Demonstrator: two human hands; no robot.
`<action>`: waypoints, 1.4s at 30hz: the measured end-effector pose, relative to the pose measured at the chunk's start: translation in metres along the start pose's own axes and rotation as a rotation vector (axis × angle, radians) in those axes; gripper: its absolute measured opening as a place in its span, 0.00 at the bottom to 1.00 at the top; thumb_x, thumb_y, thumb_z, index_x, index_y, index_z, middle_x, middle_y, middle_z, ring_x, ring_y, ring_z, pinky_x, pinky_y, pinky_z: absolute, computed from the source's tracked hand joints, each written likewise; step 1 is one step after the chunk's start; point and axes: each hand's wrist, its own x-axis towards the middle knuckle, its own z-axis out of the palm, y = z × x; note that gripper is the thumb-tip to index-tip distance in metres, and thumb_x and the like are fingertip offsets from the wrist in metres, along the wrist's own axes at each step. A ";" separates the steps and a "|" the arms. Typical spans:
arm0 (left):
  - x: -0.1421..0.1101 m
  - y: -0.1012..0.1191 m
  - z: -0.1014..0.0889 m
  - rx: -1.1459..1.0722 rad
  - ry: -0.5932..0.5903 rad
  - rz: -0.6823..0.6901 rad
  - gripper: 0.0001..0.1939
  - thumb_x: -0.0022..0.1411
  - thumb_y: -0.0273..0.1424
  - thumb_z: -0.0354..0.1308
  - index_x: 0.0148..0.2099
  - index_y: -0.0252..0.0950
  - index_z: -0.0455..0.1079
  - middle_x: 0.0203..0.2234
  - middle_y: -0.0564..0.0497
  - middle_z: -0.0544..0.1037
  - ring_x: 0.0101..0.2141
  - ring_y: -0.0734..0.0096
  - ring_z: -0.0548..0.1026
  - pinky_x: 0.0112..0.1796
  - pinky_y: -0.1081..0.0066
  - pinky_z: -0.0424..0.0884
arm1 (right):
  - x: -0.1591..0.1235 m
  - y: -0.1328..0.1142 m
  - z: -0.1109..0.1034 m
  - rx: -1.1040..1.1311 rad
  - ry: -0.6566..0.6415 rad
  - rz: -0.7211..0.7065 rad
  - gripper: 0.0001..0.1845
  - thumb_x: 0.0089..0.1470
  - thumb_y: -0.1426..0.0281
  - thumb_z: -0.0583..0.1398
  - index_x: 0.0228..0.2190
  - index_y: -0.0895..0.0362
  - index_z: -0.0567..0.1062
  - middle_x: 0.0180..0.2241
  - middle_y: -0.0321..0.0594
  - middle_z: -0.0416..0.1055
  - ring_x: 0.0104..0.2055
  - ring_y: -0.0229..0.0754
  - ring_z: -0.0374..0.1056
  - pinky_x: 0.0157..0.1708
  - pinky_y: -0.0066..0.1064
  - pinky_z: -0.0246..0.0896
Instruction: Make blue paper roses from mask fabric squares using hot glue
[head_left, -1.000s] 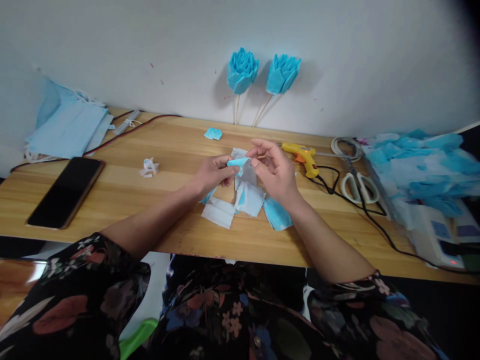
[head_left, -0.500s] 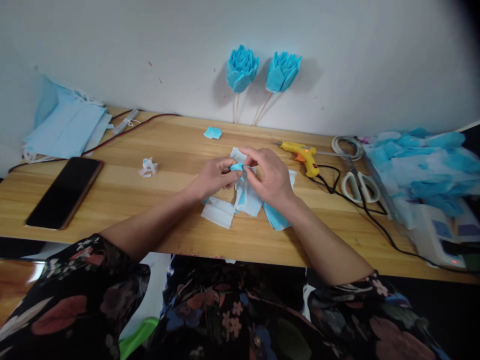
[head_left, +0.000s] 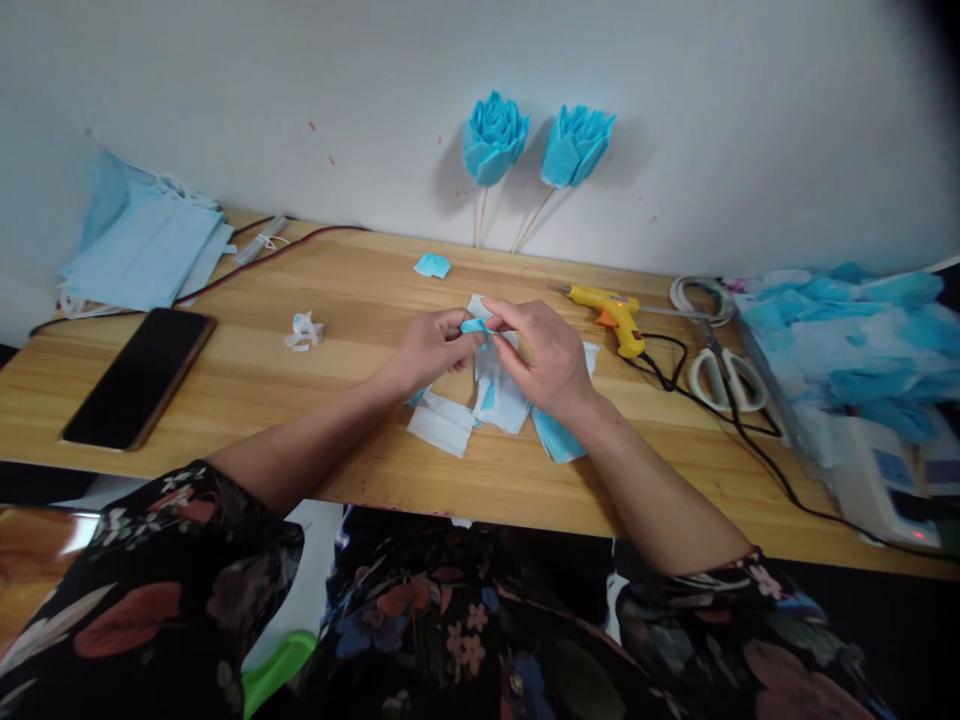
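Between my two hands is a small blue fabric piece (head_left: 474, 326), folded or rolled. My left hand (head_left: 435, 350) pinches its left part between thumb and fingers. From the other side my right hand (head_left: 544, 355) grips it with thumb and forefinger, and the fingertips of both hands almost meet. White and blue cut fabric pieces (head_left: 499, 400) lie on the table beneath the hands. A white piece (head_left: 442, 424) sits nearest to me, and a blue stack (head_left: 556, 436) is partly under my right wrist.
Two blue fabric flowers (head_left: 495, 140) on sticks lean at the wall. A yellow glue gun (head_left: 616, 315), white-handled scissors (head_left: 726, 380) and a heap of blue and white scraps (head_left: 855, 330) are to the right. Left are a phone (head_left: 139, 380), face masks (head_left: 150, 250) and a crumpled scrap (head_left: 304, 332).
The whole view has shifted slightly, so things appear a little further right. Both hands keep their pinch on the blue piece, with only slight finger movement.
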 end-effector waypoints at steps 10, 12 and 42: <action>0.001 -0.001 -0.001 -0.043 0.014 0.021 0.11 0.58 0.35 0.64 0.30 0.35 0.66 0.16 0.58 0.68 0.19 0.81 0.65 0.23 0.77 0.61 | -0.001 -0.001 -0.002 0.010 0.010 -0.084 0.28 0.63 0.73 0.53 0.63 0.45 0.65 0.45 0.40 0.78 0.45 0.47 0.74 0.47 0.46 0.70; 0.001 -0.002 -0.001 -0.049 0.010 0.028 0.13 0.59 0.36 0.64 0.30 0.35 0.66 0.17 0.58 0.68 0.19 0.81 0.65 0.23 0.77 0.62 | -0.001 0.000 -0.002 0.001 0.018 -0.086 0.28 0.63 0.74 0.52 0.62 0.46 0.65 0.45 0.41 0.79 0.45 0.47 0.74 0.47 0.46 0.70; 0.003 -0.003 -0.001 -0.111 -0.024 0.022 0.12 0.58 0.37 0.65 0.31 0.35 0.67 0.17 0.57 0.70 0.20 0.80 0.66 0.24 0.76 0.63 | 0.000 -0.002 -0.002 0.030 0.018 -0.054 0.28 0.64 0.74 0.51 0.62 0.43 0.67 0.46 0.39 0.79 0.46 0.47 0.74 0.49 0.48 0.70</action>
